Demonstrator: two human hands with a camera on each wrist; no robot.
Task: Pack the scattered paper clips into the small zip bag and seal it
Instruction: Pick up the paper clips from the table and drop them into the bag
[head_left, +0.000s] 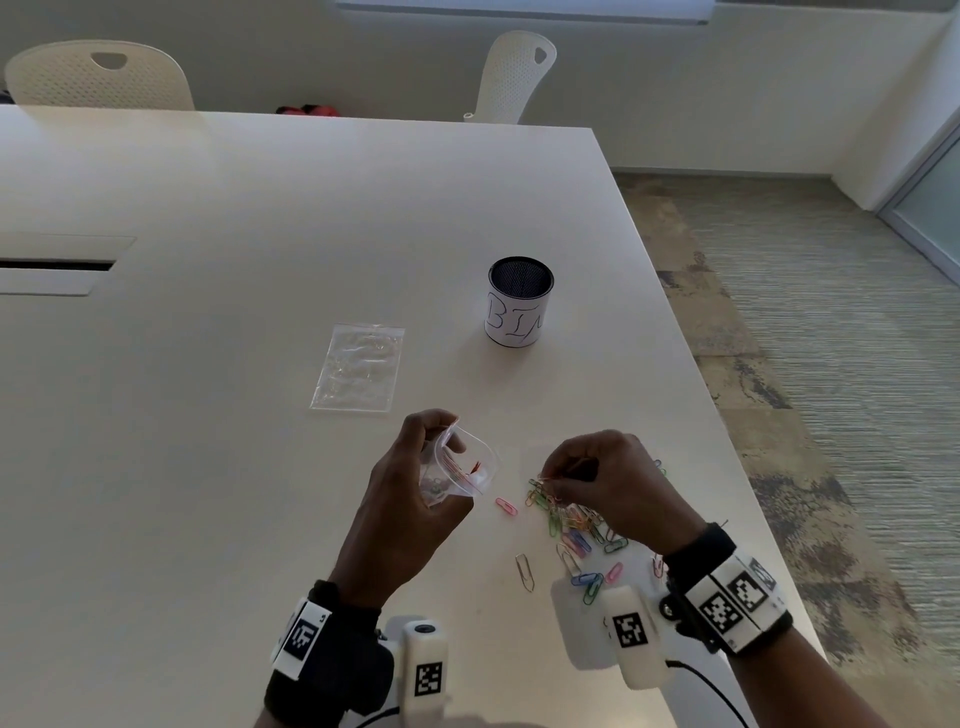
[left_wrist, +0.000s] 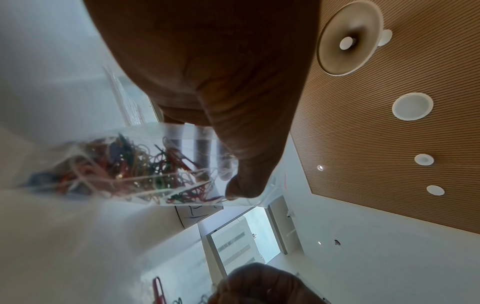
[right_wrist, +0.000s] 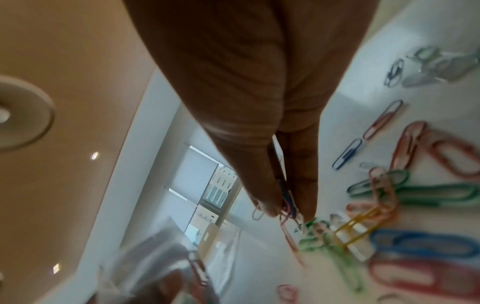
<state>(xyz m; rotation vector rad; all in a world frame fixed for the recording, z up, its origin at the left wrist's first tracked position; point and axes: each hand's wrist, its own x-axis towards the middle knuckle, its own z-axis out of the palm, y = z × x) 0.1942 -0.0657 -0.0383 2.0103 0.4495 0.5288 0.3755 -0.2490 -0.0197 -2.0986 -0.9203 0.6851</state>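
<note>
Left hand (head_left: 415, 499) grips zip bag (head_left: 460, 467), mouth open, lower centre. Right hand (head_left: 608, 478) fingers (right_wrist: 303, 185) pinch clips above paper clips (head_left: 571, 525), lower right near bench (head_left: 260, 208) edge. 1 spare bag (head_left: 358, 366), cup (head_left: 519, 301) above.

Left hand (left_wrist: 207, 72) hides zip bag (left_wrist: 145, 164) mouth — clips inside blurred (uncountable).

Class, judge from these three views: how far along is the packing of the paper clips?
Done: many coloured paper clips already lie inside the small clear zip bag, held open by the left hand. In hand: the right hand pinches several clips. Left: the loose pile of clips on the white table, then sealing.
</note>
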